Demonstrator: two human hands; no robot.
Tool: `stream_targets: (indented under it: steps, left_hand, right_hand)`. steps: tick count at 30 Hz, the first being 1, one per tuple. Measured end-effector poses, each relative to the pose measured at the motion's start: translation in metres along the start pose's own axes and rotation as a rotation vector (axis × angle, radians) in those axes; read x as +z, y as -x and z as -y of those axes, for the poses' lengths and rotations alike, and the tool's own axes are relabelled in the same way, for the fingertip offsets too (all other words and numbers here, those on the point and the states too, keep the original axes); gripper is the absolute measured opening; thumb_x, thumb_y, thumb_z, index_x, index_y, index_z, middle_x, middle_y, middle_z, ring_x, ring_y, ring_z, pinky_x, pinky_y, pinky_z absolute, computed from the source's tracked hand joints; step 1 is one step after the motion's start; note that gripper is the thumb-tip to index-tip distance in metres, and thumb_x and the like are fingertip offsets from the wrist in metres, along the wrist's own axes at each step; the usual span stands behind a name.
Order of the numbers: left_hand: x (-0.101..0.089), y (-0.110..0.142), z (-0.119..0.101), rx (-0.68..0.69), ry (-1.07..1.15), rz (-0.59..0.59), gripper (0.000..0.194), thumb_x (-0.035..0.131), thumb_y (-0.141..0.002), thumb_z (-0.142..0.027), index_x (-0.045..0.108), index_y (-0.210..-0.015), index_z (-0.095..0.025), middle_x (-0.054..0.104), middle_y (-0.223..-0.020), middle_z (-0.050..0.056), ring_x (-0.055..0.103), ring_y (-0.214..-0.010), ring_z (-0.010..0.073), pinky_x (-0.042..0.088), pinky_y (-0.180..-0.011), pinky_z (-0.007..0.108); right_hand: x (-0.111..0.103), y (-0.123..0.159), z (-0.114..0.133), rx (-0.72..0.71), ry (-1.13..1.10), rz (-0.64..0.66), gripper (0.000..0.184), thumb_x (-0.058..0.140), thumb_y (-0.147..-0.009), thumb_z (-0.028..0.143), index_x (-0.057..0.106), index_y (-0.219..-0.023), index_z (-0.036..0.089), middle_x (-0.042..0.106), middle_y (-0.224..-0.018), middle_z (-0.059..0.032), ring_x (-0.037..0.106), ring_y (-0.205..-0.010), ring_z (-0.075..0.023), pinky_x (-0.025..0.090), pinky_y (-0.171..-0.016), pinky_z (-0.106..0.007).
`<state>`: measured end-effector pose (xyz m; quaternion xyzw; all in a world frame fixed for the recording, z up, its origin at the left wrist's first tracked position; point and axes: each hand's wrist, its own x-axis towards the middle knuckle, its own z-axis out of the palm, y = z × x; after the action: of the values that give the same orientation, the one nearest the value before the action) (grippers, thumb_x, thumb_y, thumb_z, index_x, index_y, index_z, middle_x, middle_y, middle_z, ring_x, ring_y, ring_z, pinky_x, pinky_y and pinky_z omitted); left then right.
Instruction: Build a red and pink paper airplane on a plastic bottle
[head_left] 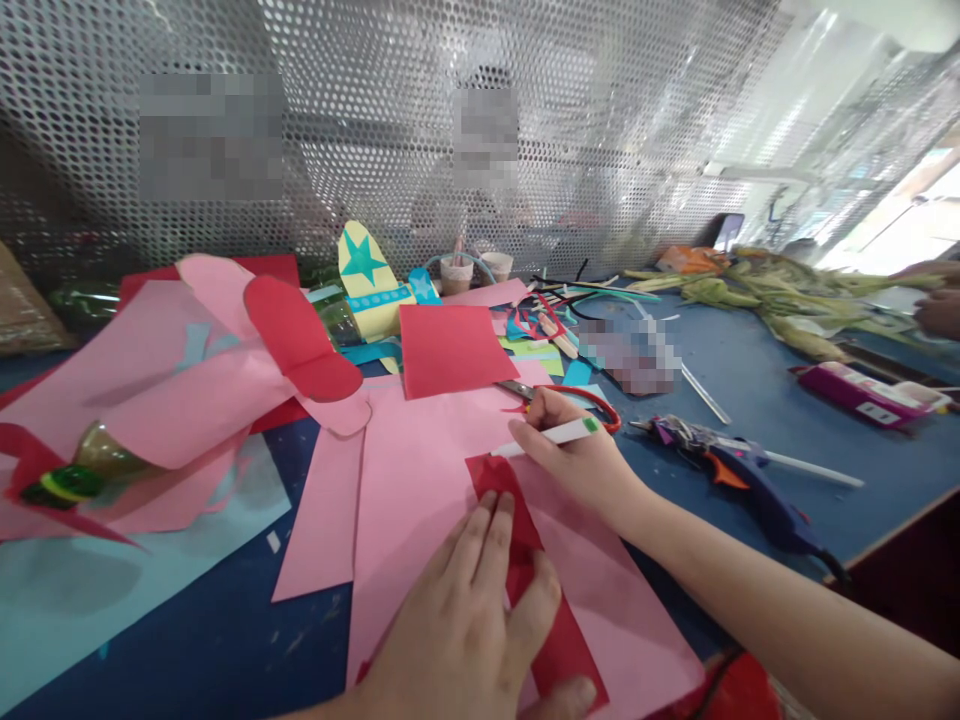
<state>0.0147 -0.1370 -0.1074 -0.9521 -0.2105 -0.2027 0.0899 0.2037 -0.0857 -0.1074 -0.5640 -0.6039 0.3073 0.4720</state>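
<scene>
My left hand (469, 605) lies flat, fingers stretched, on a red paper strip (566, 650). Under the strip is a large pink sheet (412, 500). In my right hand (562, 450) is a slim white marker (571, 431) with a green end. Its other end is close to the strip's far edge; whether it touches the paper I cannot tell. Just beyond my right hand lie scissors with orange-red handles (612, 408), partly hidden by the fingers. A red paper square (456, 348) rests at the far side of the pink sheet.
Left, a green bottle (109, 455) is wrapped in pink paper, with a pale blue sheet (187, 560) beneath. A yellow star-decorated piece (367, 270) stands behind. A glue gun (765, 490), a purple box (859, 395) and dry husks (750, 285) lie right, near another person's hand (937, 305).
</scene>
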Motion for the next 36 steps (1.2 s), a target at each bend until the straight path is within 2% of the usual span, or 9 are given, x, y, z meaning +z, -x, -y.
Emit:
stream_targets:
  steps: [6,11,16,24,31,36]
  left_hand:
    - [0.0009,0.0024,0.0,-0.012,0.023,0.007,0.055,0.042,-0.088,-0.059,0.059,-0.116,-0.015,0.065,-0.119,0.018,0.058,-0.113,0.0297,0.046,-0.095,0.04]
    - [0.0005,0.002,-0.0008,-0.007,0.008,-0.008,0.055,0.042,-0.087,-0.06,0.059,-0.115,-0.015,0.066,-0.117,0.018,0.06,-0.111,0.0301,0.049,-0.091,0.039]
    - [0.0017,0.0022,0.0001,-0.016,0.023,-0.001,0.054,0.043,-0.088,-0.058,0.058,-0.117,-0.015,0.063,-0.122,0.017,0.057,-0.116,0.0296,0.045,-0.096,0.04]
    - [-0.0018,-0.0014,-0.0009,0.004,-0.043,-0.025,0.054,0.041,-0.088,-0.059,0.06,-0.113,-0.015,0.068,-0.113,0.019,0.063,-0.107,0.0304,0.054,-0.08,0.036]
    - [-0.0017,0.0002,-0.0003,-0.008,-0.022,0.024,0.055,0.042,-0.087,-0.059,0.058,-0.117,-0.015,0.065,-0.118,0.018,0.059,-0.113,0.0303,0.05,-0.088,0.038]
    - [-0.0027,0.001,-0.0017,-0.018,-0.013,0.032,0.056,0.043,-0.087,-0.06,0.058,-0.118,-0.016,0.065,-0.119,0.017,0.059,-0.112,0.0302,0.051,-0.085,0.037]
  right_hand:
    - [0.0005,0.0003,0.0014,-0.004,0.049,0.015,0.022,0.055,-0.08,0.031,0.04,-0.067,0.023,0.041,-0.059,0.0059,0.035,-0.053,-0.011,0.03,-0.051,-0.026]
    - [-0.0008,0.0001,0.0046,-0.012,0.053,0.006,0.021,0.054,-0.078,0.028,0.038,-0.065,0.023,0.038,-0.059,0.006,0.033,-0.053,-0.0108,0.029,-0.051,-0.026]
    - [-0.0024,-0.0003,0.004,0.014,0.034,-0.017,0.021,0.054,-0.077,0.027,0.038,-0.065,0.022,0.038,-0.058,0.0056,0.033,-0.053,-0.0108,0.028,-0.051,-0.026]
    - [-0.0023,0.0002,0.0023,-0.008,0.061,0.002,0.02,0.053,-0.077,0.026,0.037,-0.065,0.022,0.038,-0.06,0.0057,0.033,-0.054,-0.0107,0.029,-0.052,-0.026]
    - [-0.0047,0.0003,0.0071,0.003,0.075,0.001,0.02,0.052,-0.074,0.026,0.036,-0.063,0.023,0.037,-0.057,0.0059,0.032,-0.053,-0.011,0.028,-0.052,-0.026]
    - [-0.0057,0.0002,0.0078,0.019,0.086,-0.018,0.02,0.052,-0.073,0.026,0.036,-0.062,0.023,0.037,-0.057,0.0056,0.033,-0.053,-0.0112,0.029,-0.052,-0.026]
